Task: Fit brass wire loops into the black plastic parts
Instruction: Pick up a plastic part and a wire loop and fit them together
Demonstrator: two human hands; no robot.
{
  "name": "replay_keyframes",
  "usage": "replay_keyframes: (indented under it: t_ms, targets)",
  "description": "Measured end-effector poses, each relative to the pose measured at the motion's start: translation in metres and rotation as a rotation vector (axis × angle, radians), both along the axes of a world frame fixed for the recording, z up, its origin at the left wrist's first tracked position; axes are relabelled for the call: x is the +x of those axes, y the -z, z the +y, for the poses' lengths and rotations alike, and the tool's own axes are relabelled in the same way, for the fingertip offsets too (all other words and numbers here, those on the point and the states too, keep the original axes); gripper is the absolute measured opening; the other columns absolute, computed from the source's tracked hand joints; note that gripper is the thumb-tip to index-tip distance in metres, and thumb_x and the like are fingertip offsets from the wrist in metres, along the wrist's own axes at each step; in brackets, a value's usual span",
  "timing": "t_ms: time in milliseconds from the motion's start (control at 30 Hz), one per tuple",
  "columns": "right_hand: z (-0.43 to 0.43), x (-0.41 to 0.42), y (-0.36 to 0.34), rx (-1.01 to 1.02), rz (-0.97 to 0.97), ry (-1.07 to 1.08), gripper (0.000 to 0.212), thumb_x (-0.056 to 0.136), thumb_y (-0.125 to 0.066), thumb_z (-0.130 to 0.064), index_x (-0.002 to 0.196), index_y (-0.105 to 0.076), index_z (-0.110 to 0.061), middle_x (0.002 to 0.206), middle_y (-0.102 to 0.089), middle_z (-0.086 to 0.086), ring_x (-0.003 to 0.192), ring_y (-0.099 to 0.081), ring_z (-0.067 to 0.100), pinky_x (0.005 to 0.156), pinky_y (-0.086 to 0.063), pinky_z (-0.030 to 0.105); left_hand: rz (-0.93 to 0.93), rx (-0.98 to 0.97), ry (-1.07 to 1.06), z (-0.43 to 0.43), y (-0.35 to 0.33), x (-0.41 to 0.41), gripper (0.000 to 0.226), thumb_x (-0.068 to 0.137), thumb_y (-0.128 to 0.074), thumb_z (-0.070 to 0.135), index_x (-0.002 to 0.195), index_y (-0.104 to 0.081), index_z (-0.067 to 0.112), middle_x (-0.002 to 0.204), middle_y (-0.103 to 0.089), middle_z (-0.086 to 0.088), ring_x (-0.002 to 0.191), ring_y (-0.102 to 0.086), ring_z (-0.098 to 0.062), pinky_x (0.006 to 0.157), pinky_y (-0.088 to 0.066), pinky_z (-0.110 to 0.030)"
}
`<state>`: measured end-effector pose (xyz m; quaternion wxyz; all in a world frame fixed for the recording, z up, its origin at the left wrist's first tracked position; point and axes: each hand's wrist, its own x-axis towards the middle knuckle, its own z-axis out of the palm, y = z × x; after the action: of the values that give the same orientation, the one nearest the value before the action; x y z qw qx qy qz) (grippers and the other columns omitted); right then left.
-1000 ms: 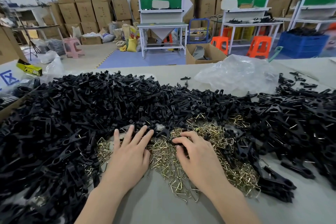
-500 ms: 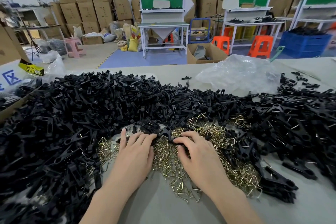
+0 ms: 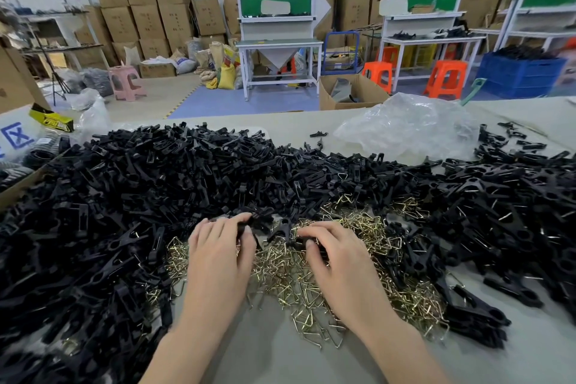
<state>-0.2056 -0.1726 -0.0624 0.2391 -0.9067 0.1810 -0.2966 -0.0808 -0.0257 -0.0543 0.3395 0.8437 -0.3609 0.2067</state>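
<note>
Blue "区", possibly, on the white box.

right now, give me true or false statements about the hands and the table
1. The left hand grips a black plastic part. True.
2. The brass wire loops sit in a metal bowl. False: they lie loose on the table.
3. A clear plastic bag lies on the table beyond the black pile. True.
4. The right hand lies flat on bare table. False: its fingers curl round a second black part.
</note>
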Motion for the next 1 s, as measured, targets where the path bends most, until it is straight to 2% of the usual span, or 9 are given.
replay_keyframes:
  t_ms: [133,267,367,433,500,633,800,900,1000]
  targets:
    - [0.003,-0.001,-0.008,0.232,-0.077,-0.142,0.036,0.104,-0.046,-0.048,0.136,-0.057,-0.039,0.129,-0.056,-0.029,0.124,-0.049,-0.008,0.105,-0.04,0.02,0.203,-0.194,0.148,-0.009,-0.007,-0.024,0.021,0.103,-0.035,0.043,0.113,-0.054,0.04,0.107,-0.055,0.031,0.108,-0.05,-0.002,0.097,-0.035,-0.023]
    - [0.007,-0.001,-0.017,0.688,-0.133,-0.337,0.02,0.103,-0.058,-0.035,0.12,-0.068,-0.039,0.117,-0.072,-0.014,0.113,-0.066,0.005,0.098,-0.052,0.028,0.379,-0.252,0.289,-0.017,0.0,-0.04,0.018,0.099,-0.045,0.037,0.108,-0.057,0.046,0.096,-0.065,0.023,0.093,-0.06,0.001,0.075,-0.043,-0.012]
    - [0.005,-0.001,-0.019,0.814,-0.229,-0.337,0.018,0.101,-0.061,-0.023,0.111,-0.073,-0.033,0.11,-0.076,-0.009,0.107,-0.069,0.007,0.093,-0.053,0.022,0.404,-0.234,0.395,-0.02,0.003,-0.045,0.022,0.1,-0.04,0.045,0.113,-0.059,0.044,0.076,-0.06,0.024,0.064,-0.052,0.002,0.057,-0.037,-0.012]
    - [0.003,-0.002,-0.018,0.855,-0.264,-0.334,0.018,0.1,-0.062,-0.021,0.109,-0.075,-0.029,0.108,-0.076,-0.006,0.105,-0.07,0.009,0.09,-0.053,0.02,0.443,-0.233,0.436,-0.019,0.005,-0.047,0.027,0.098,-0.036,0.054,0.118,-0.055,0.052,0.072,-0.059,0.012,0.057,-0.049,-0.005,0.051,-0.038,-0.02]
    - [0.001,-0.003,-0.017,0.889,-0.293,-0.32,0.018,0.098,-0.063,-0.022,0.106,-0.076,-0.031,0.106,-0.076,-0.003,0.102,-0.072,0.013,0.088,-0.055,0.021,0.482,-0.251,0.445,-0.018,0.008,-0.047,0.031,0.099,-0.03,0.058,0.122,-0.051,0.054,0.078,-0.061,0.002,0.061,-0.054,-0.015,0.057,-0.045,-0.032]
    - [-0.001,-0.005,-0.016,0.944,-0.332,-0.285,0.017,0.091,-0.065,-0.029,0.103,-0.076,-0.025,0.099,-0.077,-0.001,0.093,-0.074,0.014,0.08,-0.056,0.019,0.563,-0.301,0.404,-0.019,0.008,-0.05,0.035,0.099,-0.023,0.063,0.115,-0.051,0.048,0.083,-0.062,0.007,0.071,-0.059,-0.012,0.068,-0.049,-0.035]
    - [0.0,-0.012,-0.015,0.924,-0.355,-0.279,0.028,0.09,-0.063,-0.033,0.115,-0.072,-0.025,0.103,-0.077,-0.003,0.091,-0.074,0.014,0.081,-0.057,0.019,0.694,-0.369,0.368,-0.018,0.001,-0.048,0.032,0.098,-0.034,0.054,0.119,-0.057,0.047,0.102,-0.062,0.024,0.097,-0.055,0.008,0.085,-0.041,-0.012]
    - [-0.001,-0.011,-0.011,0.941,-0.318,-0.255,0.027,0.1,-0.058,-0.021,0.122,-0.069,-0.03,0.105,-0.075,-0.003,0.092,-0.073,0.016,0.087,-0.059,0.028,0.827,-0.465,0.408,-0.018,-0.004,-0.045,0.041,0.09,-0.048,0.05,0.125,-0.062,0.035,0.079,-0.062,0.017,0.078,-0.057,0.0,0.076,-0.047,-0.015]
    - [-0.001,-0.01,-0.011,0.963,-0.269,-0.243,0.031,0.102,-0.056,-0.016,0.125,-0.066,-0.032,0.104,-0.075,-0.01,0.092,-0.072,0.012,0.09,-0.058,0.027,0.99,-0.621,0.459,-0.019,-0.005,-0.043,0.035,0.085,-0.06,0.032,0.117,-0.064,0.018,0.071,-0.066,0.001,0.066,-0.062,-0.013,0.06,-0.052,-0.022]
